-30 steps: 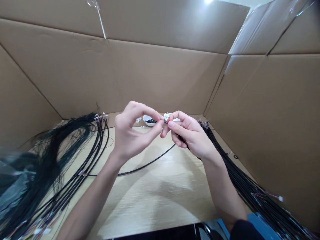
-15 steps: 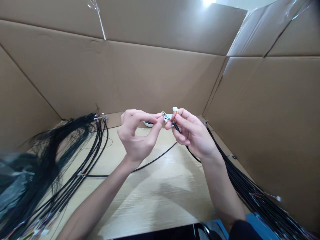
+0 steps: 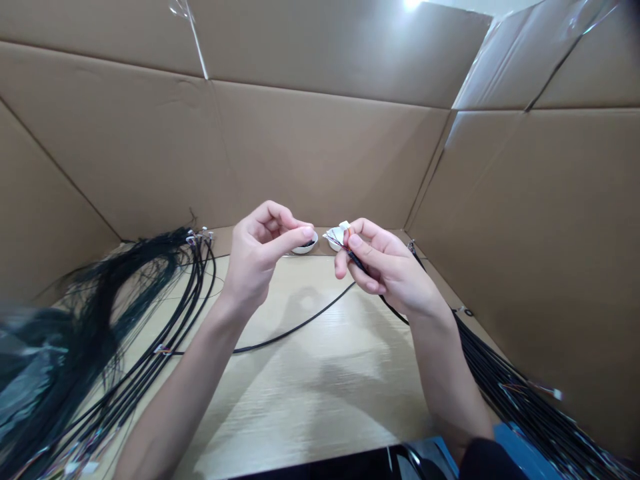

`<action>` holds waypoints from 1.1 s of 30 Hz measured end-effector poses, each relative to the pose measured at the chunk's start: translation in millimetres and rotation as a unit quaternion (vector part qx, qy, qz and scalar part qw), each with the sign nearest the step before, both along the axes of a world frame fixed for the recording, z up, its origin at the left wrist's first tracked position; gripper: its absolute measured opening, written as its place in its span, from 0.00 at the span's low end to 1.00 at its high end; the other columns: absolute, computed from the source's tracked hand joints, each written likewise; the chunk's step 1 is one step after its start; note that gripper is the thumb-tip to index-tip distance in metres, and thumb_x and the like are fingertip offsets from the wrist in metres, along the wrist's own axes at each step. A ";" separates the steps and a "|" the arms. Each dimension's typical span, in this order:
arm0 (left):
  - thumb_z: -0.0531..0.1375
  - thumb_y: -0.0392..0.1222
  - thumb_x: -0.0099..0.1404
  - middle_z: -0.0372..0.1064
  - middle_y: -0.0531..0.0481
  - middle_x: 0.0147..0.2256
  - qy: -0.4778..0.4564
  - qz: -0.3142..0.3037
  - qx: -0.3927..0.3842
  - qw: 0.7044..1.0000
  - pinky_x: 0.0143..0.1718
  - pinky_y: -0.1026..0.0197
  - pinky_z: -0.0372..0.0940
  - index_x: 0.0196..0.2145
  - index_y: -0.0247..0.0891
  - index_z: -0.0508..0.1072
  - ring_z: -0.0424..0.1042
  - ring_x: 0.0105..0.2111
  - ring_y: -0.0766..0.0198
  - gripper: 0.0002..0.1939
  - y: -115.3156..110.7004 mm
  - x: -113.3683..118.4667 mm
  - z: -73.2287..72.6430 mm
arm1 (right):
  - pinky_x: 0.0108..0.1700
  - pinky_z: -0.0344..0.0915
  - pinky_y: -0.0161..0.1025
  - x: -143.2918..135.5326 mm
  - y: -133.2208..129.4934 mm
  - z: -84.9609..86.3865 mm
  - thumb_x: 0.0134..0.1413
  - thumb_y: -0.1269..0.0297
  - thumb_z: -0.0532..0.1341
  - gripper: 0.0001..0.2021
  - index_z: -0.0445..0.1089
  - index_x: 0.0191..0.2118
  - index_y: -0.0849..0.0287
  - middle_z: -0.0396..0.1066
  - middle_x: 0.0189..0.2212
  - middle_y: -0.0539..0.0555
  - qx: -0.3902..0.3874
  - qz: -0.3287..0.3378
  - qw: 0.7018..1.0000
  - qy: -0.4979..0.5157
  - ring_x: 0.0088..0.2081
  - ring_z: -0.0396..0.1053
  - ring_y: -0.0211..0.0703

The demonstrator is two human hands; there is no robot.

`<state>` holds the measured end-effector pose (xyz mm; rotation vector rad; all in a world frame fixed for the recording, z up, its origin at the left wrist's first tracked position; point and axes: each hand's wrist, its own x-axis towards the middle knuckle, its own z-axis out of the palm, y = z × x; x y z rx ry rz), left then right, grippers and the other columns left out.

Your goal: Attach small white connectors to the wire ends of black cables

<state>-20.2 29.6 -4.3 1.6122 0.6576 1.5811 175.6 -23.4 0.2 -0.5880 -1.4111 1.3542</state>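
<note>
1. Left hand [image 3: 260, 250] is drawing leftward from the loose wires [image 3: 336, 240]; its grip is pressing thumb to finger, contents unclear.
2. Right hand [image 3: 387, 267] is clamping its grip on the black cable [image 3: 357, 261] above the desk [image 3: 320, 387].
3. Wire handling is seemingly underway, calling next for precise pinching.

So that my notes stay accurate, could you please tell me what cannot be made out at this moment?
In the head view:
Left hand: whether it pinches anything small; the hand itself blocks sight.
Black cable: the stretch covered by the right hand.
Loose wire ends: too small to count.
Bowl: partly behind the left hand.
Plastic at far left: blurred, cut off by the picture's edge.
</note>
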 end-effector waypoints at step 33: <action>0.66 0.40 0.71 0.79 0.52 0.43 0.225 0.106 0.218 0.944 0.52 0.52 0.64 0.37 0.43 0.78 0.74 0.46 0.58 0.03 -22.6 -1.1 9.8 | 0.18 0.43 0.30 -2.6 0.3 -3.6 0.74 0.58 0.61 0.11 0.66 0.40 0.59 0.78 0.27 0.50 0.014 -0.034 0.999 -0.007 0.16 0.52 0.26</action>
